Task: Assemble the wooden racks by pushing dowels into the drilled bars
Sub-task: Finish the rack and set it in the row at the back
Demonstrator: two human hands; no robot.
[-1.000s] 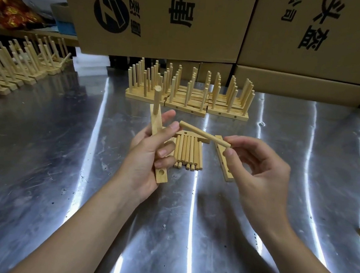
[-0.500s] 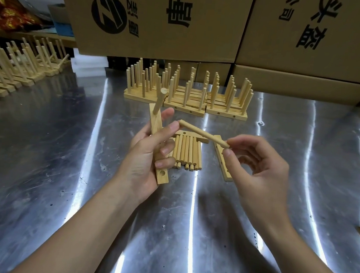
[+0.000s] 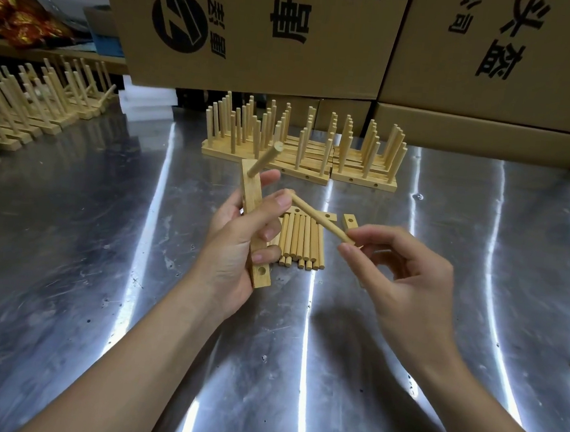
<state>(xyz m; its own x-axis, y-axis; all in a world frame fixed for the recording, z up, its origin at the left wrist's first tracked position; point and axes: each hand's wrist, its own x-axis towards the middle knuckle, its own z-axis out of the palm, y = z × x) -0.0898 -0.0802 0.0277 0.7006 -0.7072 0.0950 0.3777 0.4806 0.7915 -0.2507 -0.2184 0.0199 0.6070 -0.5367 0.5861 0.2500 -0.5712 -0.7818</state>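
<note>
One pale round wooden dowel (image 3: 263, 161) already sits in the top hole of the light wooden drilled bar (image 3: 251, 195). The left hand (image 3: 235, 256) holds this bar roughly upright above the shiny steel desk (image 3: 102, 234). Its fingers (image 3: 266, 257) are curled round the bar's middle and the thumb is pressed across the front. The right hand (image 3: 408, 281) pinches a second loose wooden dowel (image 3: 314, 216) at its near end between thumb and forefinger, with the other fingers loosely curled. That dowel's far tip lies at the left thumb, close to the bar's face. Whether it has entered a hole I cannot tell. One open hole shows at the bar's lower end, and any holes under the left hand are hidden.

This bar looks barely begun: one dowel is in, a second is on its way, and at least the bottom hole is unfilled. Just behind the hands, a row of spare wooden dowels (image 3: 302, 241) lies side by side on the desk, with flat spare drilled bars (image 3: 350, 220) next to it, so more parts wait their turn. Farther back, a cluster of finished wooden racks (image 3: 302, 155) stands with its dowels upright, in front of large brown cardboard boxes (image 3: 258, 31). More assembled racks (image 3: 28, 103) line the desk's left side. The batch seems well along, though not finished.
</note>
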